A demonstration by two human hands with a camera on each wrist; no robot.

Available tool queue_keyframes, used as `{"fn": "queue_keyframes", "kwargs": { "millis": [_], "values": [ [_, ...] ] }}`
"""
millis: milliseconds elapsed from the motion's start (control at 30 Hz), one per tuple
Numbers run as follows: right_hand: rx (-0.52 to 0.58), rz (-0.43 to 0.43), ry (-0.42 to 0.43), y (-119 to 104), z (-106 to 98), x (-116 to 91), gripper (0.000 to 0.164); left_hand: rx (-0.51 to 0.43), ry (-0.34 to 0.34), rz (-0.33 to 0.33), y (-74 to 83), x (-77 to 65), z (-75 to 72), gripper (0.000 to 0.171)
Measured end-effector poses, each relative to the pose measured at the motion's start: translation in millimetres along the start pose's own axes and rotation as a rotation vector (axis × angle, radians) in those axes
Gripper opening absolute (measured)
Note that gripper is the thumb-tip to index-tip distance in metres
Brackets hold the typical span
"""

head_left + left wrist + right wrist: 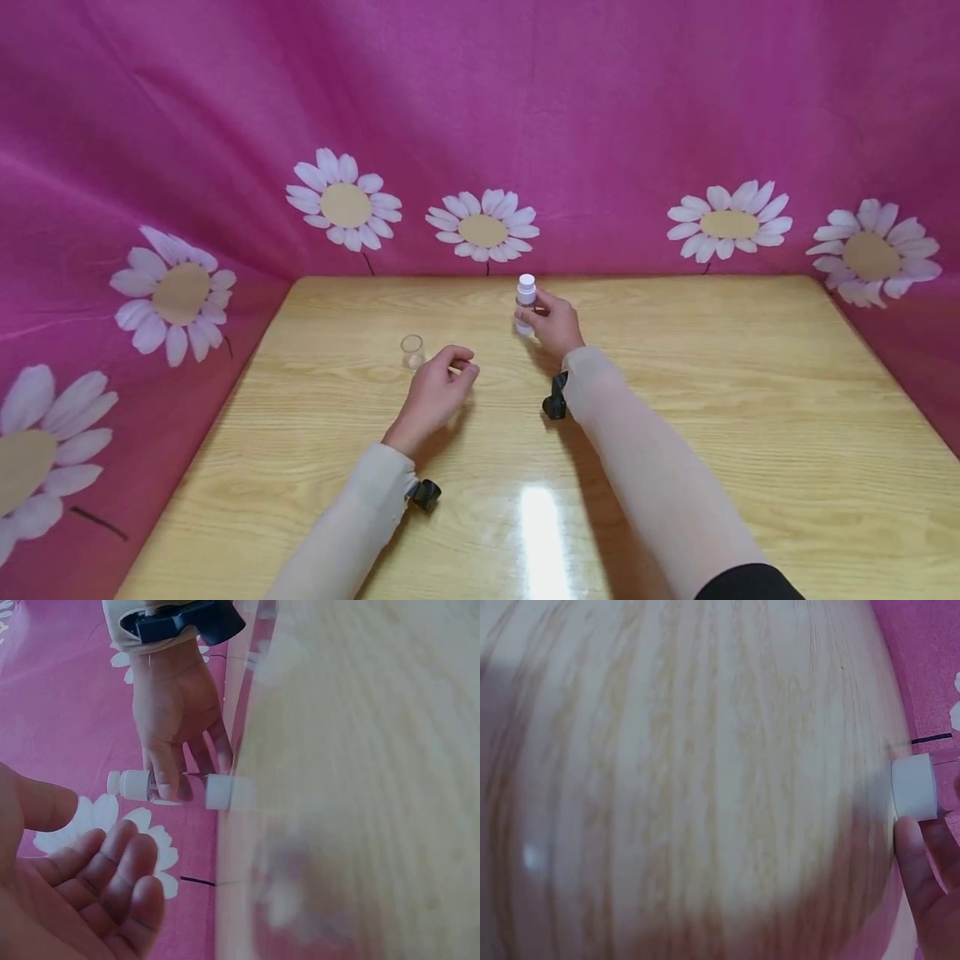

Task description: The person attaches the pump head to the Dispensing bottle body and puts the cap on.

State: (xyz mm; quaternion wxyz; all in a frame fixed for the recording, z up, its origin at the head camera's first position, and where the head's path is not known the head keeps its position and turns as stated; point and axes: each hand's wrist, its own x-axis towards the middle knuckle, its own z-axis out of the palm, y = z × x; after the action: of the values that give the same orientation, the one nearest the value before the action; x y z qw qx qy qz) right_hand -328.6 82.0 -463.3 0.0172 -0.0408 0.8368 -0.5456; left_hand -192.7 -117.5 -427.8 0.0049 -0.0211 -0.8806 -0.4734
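Near the back of the table, my right hand [557, 325] grips a small bottle [527, 292] around its middle. The bottle stands upright, with a white top, a see-through middle and a white base. In the left wrist view that same bottle [135, 784] shows between thumb and fingers; the right wrist view catches only its white base [914, 787] and some fingertips. To the left, my left hand [441, 387] hovers over the table with loosely bent fingers and nothing in them. A small clear cup [412, 353] stands just beyond it.
The light wooden table [720, 400] ends at a pink cloth [600, 125] with large white daisies, which hangs behind it and along both sides. A black wrist camera [426, 495] sits on the left sleeve, another camera [555, 398] on the right.
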Motion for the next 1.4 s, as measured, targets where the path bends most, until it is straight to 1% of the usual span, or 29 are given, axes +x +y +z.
{"fn": "queue_keyframes", "kwargs": {
  "millis": [67,167,233,333,433,533,600,700,833,933,1000,1033,1100,1133,1167,1200,1300,1400],
  "values": [
    [0.010,-0.003,0.000,-1,1,-1,0.053,-0.011,0.031,0.025,1.6,1.2,-4.0,0.028],
    [0.017,0.001,-0.010,-2,1,-1,0.053,-0.017,0.097,0.066,5.3,4.1,-10.7,0.025],
    [0.018,0.013,-0.013,-1,0,-2,0.053,-0.001,0.131,0.090,7.4,6.4,-14.9,0.024],
    [0.010,0.012,-0.007,0,-2,-3,0.054,0.050,0.179,0.115,7.8,10.9,-22.6,0.028],
    [0.002,-0.002,-0.006,-1,-1,-5,0.053,0.103,0.208,0.105,4.6,14.2,-32.9,0.033],
    [0.004,-0.017,-0.014,-1,4,-5,0.053,0.168,0.209,0.061,-2.2,15.5,-45.3,0.038],
    [0.004,-0.028,-0.021,-2,6,-5,0.053,0.216,0.189,0.027,-6.0,16.5,-53.6,0.042],
    [0.001,-0.027,-0.016,0,8,-4,0.053,0.277,0.124,-0.027,-11.4,20.5,-62.9,0.053],
    [-0.009,-0.014,-0.011,0,2,-3,0.053,0.314,0.041,-0.073,-23.5,35.5,-69.0,0.072],
    [-0.004,-0.004,-0.015,1,-2,-3,0.054,0.315,-0.025,-0.089,-36.1,47.2,-70.7,0.085],
    [0.003,0.002,-0.013,2,-3,-3,0.054,0.240,-0.079,-0.113,-45.1,51.8,-71.0,0.088],
    [0.005,0.001,-0.015,2,-2,-3,0.054,0.195,-0.108,-0.130,-49.4,53.1,-71.3,0.088],
    [0.004,-0.001,-0.017,2,-3,-3,0.054,0.111,-0.145,-0.155,-58.7,55.5,-70.5,0.084],
    [0.002,0.001,-0.018,2,-3,-4,0.054,0.065,-0.160,-0.170,-63.1,56.3,-69.9,0.079],
    [0.001,0.001,-0.018,1,-2,-4,0.054,0.039,-0.174,-0.178,-67.0,56.9,-69.6,0.073],
    [-0.003,0.000,-0.019,1,-2,-4,0.054,0.036,-0.181,-0.179,-70.6,57.6,-69.2,0.067],
    [-0.005,-0.003,-0.012,-1,-2,-6,0.053,0.068,-0.166,-0.141,-76.4,58.6,-68.2,0.051],
    [-0.005,-0.014,-0.005,-1,-2,-7,0.052,0.095,-0.142,-0.112,-78.2,57.7,-67.8,0.047]
  ]
}}
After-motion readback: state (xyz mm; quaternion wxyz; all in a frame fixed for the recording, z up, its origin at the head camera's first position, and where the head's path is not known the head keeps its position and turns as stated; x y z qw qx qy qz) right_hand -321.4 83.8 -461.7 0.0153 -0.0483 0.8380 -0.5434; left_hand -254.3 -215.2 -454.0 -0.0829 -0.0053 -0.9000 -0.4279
